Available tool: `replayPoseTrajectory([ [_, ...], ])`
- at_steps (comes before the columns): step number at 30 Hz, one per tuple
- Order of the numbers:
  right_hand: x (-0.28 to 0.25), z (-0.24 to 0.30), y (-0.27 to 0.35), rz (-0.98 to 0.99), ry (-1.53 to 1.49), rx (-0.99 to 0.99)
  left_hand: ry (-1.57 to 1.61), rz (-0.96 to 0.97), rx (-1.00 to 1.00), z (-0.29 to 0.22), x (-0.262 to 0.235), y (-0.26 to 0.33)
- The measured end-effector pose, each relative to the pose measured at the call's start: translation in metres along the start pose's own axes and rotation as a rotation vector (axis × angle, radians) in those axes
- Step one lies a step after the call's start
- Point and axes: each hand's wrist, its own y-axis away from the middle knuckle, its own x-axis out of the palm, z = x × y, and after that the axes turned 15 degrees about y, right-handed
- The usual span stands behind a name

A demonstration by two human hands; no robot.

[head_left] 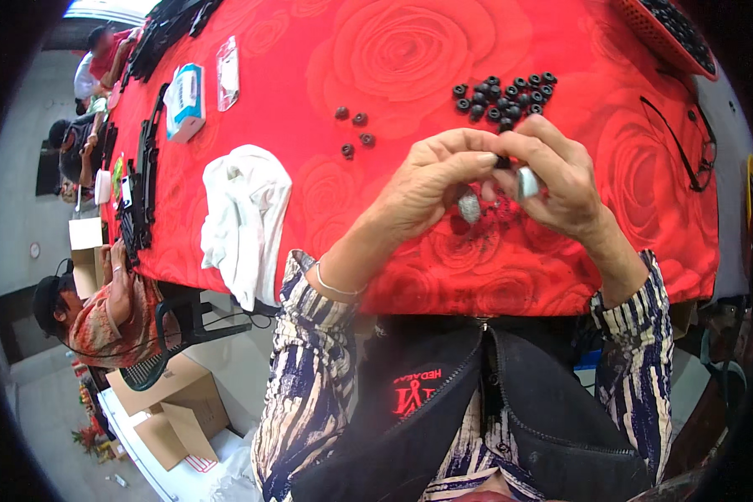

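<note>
Close together over the red rose-patterned tablecloth [393, 42], both hands pinch one small black round part [502, 161] between them. My left hand [431, 176] has thumb and forefinger closed on its left side; a rough grey piece [469, 207] shows below these fingers, either worn or held. My right hand [560, 171] curls around the part from the right. Something pale [527, 182] sits at its fingers; I cannot tell whether it is a wrap or a tool. Just beyond my hands lies a cluster of similar black parts [494, 105]. Several more [360, 120] lie apart, left of it.
A white cloth [247, 209] lies left of my forearm. Farther left are a blue-white box [186, 102], a clear packet [227, 74] and long black parts [149, 167]. Glasses [686, 155] and a red basket [665, 38] are right. People [113, 314] sit along the left side.
</note>
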Motion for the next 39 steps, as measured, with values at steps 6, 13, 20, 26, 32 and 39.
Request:
replayPoseTrajectory([
  [6, -0.001, 0.002, 0.003, 0.004, 0.023, -0.087, -0.222, 0.018, -0.115, -0.006, -0.002, 0.003],
  [13, -0.006, 0.003, 0.001, 0.061, -0.066, 0.056, 0.020, -0.016, -0.093, 0.002, -0.006, -0.001],
  [20, -0.008, 0.006, 0.001, 0.126, -0.205, 0.024, -0.074, 0.070, -0.203, -0.010, -0.002, 0.005],
  [26, -0.007, 0.003, 0.002, 0.105, -0.162, -0.050, -0.194, 0.017, -0.264, -0.019, -0.002, 0.008],
  [32, -0.006, -0.001, 0.002, 0.045, -0.076, -0.046, -0.082, 0.003, -0.131, -0.003, -0.010, 0.003],
  [39, -0.006, 0.001, 0.004, 0.012, -0.132, -0.015, 0.089, -0.083, -0.195, 0.000, -0.002, 0.006],
])
